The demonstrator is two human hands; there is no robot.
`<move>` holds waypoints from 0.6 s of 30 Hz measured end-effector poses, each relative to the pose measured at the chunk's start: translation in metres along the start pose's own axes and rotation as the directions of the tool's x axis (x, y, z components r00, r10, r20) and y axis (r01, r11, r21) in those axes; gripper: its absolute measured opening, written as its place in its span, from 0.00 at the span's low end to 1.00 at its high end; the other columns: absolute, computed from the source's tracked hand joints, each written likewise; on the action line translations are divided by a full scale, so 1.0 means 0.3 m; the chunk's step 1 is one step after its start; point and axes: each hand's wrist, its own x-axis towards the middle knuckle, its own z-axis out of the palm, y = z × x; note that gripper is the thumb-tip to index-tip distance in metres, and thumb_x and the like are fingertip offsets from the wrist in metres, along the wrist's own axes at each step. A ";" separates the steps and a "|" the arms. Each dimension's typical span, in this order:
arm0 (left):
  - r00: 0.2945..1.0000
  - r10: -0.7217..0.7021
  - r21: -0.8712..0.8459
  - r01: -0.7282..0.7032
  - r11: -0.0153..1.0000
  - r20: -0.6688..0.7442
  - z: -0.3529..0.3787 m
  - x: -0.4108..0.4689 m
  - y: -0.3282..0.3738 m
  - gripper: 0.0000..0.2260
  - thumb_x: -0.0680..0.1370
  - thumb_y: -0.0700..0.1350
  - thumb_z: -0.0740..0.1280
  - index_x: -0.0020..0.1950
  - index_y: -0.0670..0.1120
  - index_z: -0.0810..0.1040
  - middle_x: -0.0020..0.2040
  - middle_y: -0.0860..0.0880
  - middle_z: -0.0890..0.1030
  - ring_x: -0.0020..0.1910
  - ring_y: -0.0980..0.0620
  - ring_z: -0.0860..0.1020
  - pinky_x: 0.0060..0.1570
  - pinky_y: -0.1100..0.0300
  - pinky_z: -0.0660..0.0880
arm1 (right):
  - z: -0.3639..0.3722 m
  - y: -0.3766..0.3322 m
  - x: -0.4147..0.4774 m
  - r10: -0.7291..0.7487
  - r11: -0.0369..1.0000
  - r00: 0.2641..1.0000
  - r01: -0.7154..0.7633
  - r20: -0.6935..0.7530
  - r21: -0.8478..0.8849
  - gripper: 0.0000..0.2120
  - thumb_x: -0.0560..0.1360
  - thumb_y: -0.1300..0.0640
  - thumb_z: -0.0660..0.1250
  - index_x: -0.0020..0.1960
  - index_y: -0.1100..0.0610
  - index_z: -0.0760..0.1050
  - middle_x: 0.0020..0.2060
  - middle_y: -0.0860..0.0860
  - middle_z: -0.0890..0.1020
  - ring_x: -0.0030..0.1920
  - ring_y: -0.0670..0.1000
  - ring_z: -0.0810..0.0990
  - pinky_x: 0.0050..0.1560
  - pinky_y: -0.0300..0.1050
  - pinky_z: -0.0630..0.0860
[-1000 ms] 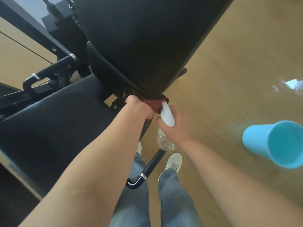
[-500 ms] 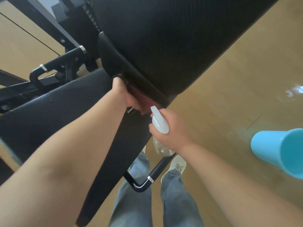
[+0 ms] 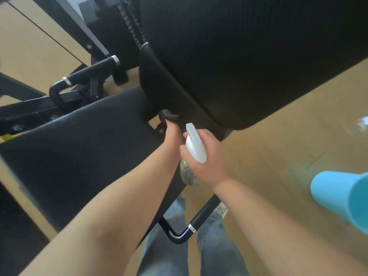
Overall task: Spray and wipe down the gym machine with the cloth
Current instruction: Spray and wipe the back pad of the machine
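Note:
A black gym machine fills the upper view: a padded backrest (image 3: pixel 249 56) above and a padded seat (image 3: pixel 89 152) at the left. My left hand (image 3: pixel 172 132) reaches into the gap where the two pads meet and presses a dark reddish cloth (image 3: pixel 169 117) there; only a small fold of the cloth shows. Just to its right, my right hand (image 3: pixel 205 156) grips a spray bottle (image 3: pixel 195 145) with a white trigger head and a clear body, the nozzle aimed at the gap.
A light blue plastic bin (image 3: pixel 344 202) lies at the right edge on the wooden floor (image 3: pixel 278 148). A black handle bar (image 3: pixel 191 226) juts out below the seat, above my legs and shoes. Another black handle (image 3: pixel 83 76) and the machine's frame stand at the upper left.
My left hand with the cloth has slid along the lower edge of the backrest and now sits deeper in the gap. My right hand with the bottle stays beside it. The view shifted.

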 end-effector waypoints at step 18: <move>0.996 0.079 -0.183 -0.071 0.981 0.040 -0.089 0.269 0.271 0.50 0.65 0.83 0.61 0.80 0.58 0.64 0.78 0.48 0.71 0.75 0.40 0.70 0.71 0.34 0.67 | 0.055 -0.054 0.093 -0.053 0.999 0.996 0.053 0.067 -0.004 0.11 0.75 0.54 0.76 0.55 0.55 0.79 0.48 0.49 0.80 0.48 0.48 0.80 0.46 0.32 0.76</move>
